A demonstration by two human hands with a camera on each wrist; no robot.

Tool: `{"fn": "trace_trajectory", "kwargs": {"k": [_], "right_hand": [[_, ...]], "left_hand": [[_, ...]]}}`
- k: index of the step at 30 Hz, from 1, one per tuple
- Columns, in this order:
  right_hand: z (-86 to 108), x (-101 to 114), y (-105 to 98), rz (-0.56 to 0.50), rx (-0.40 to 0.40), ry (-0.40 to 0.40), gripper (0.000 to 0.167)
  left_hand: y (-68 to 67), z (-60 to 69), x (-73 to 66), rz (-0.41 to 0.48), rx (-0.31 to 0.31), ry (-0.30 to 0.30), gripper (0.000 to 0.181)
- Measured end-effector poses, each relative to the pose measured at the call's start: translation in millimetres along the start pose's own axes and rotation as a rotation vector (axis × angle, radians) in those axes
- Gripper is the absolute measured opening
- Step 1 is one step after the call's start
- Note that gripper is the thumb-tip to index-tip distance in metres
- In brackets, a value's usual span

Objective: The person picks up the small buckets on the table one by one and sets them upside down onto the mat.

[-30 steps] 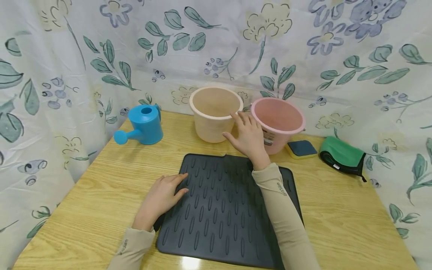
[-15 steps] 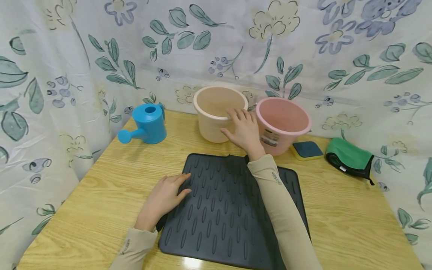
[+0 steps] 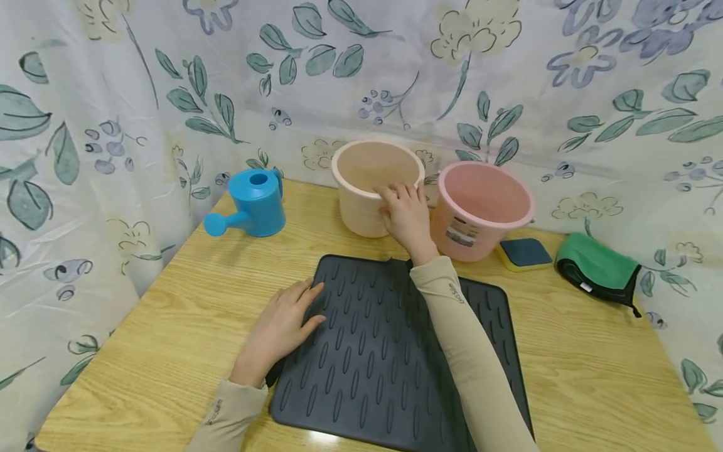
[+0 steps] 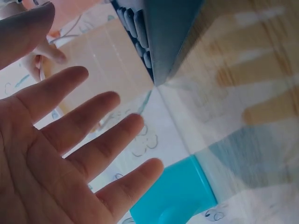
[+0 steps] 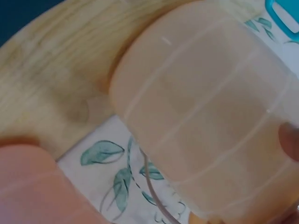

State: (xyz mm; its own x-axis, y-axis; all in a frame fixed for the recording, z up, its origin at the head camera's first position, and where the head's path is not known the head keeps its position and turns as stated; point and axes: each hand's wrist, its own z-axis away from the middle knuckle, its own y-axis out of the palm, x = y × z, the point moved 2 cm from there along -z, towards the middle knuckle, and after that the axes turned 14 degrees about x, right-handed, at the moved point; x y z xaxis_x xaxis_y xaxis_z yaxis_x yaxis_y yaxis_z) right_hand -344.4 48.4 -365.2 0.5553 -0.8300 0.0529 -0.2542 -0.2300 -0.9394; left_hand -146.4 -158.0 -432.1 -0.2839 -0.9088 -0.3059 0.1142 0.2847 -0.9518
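At the back of the table stands a cream plastic bucket with a thin handle. My right hand grips the near right of its rim: the fingers reach over the edge, and the thumb lies against the outer wall in the right wrist view. My left hand hovers by the left edge of a black ridged mat, fingers spread and holding nothing. The left wrist view shows its bare palm. Right of the cream bucket is a pink bucket with a label.
A blue watering can stands at the back left. On the right lie a yellow sponge with a dark top and a folded green cloth with black trim. A floral curtain hangs behind the wooden table.
My right hand has closed in on the cream bucket's rim, its fingers now bent over it. My left hand stays by the mat. The whole view has shifted slightly.
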Motion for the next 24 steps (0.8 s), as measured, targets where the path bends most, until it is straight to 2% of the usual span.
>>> {"fn": "trace_trajectory", "kwargs": {"k": [3, 10, 24], "right_hand": [[0.2, -0.2, 3.4, -0.006, -0.043, -0.001, 0.036], [0.7, 2.5, 3.9, -0.035, -0.065, 0.012, 0.03], [8.1, 7.5, 2.9, -0.06, -0.072, 0.046, 0.023]], "left_hand": [[-1.3, 1.3, -0.8, 0.003, 0.004, -0.015, 0.066], [-3.5, 2.1, -1.0, -0.031, 0.003, -0.055, 0.073], [-2.8, 2.8, -1.4, -0.016, 0.016, -0.061, 0.074]]}}
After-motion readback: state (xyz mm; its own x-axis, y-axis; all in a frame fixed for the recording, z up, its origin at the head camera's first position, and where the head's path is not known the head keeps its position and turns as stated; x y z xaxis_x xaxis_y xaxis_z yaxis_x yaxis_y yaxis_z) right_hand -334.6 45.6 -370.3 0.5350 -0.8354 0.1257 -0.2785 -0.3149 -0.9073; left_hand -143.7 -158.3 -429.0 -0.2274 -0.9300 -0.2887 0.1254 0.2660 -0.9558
